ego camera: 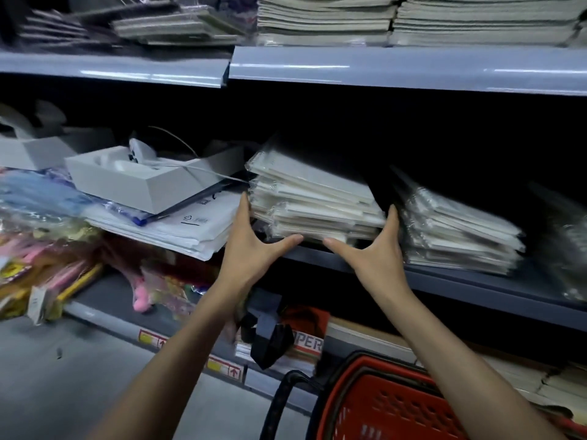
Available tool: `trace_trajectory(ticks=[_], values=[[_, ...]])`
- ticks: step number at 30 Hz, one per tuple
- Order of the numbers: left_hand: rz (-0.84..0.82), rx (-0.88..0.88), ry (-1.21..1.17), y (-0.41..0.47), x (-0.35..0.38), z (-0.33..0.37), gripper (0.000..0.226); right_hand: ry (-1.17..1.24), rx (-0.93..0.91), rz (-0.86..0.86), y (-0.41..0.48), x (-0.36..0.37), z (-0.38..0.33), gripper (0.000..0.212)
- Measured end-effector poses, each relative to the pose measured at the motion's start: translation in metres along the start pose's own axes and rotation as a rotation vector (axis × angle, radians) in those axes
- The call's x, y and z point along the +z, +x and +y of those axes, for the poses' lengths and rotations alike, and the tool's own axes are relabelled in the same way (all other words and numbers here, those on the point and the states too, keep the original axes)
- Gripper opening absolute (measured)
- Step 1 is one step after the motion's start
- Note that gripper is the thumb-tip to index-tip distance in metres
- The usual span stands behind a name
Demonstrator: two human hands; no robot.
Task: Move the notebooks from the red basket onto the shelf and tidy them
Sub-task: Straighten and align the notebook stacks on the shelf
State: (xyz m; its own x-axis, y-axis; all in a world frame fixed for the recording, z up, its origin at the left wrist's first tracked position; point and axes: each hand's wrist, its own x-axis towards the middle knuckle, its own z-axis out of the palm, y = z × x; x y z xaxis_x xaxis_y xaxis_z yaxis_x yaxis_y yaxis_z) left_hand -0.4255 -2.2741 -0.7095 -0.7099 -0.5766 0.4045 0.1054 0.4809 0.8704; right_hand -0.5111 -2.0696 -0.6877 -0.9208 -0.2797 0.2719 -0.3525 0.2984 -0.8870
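Dim shop aisle, grey metal shelf (460, 282). The notebooks (317, 201), flat white pads in crinkly plastic wrap, sit stacked mid-shelf, with the left hand (254, 246) and right hand (378, 252) spread wide, straight fingers pressing the stack's sides. Red slotted plastic basket (390, 408) at 6 o'clock, can't see what's in it; white card box (133, 182) at 9 o'clock of the stack.
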Motion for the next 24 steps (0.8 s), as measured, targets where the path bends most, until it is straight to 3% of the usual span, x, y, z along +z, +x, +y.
trace_trajectory(ticks=[10,24], values=[[-0.065,0.084,-0.15,0.018,-0.001,-0.013,0.083,-0.05,-0.054,0.16,0.013,0.015,0.01,0.115],[-0.125,0.164,-0.228,0.023,-0.009,-0.02,0.047,-0.016,-0.065,0.311,0.013,0.029,0.021,0.102]])
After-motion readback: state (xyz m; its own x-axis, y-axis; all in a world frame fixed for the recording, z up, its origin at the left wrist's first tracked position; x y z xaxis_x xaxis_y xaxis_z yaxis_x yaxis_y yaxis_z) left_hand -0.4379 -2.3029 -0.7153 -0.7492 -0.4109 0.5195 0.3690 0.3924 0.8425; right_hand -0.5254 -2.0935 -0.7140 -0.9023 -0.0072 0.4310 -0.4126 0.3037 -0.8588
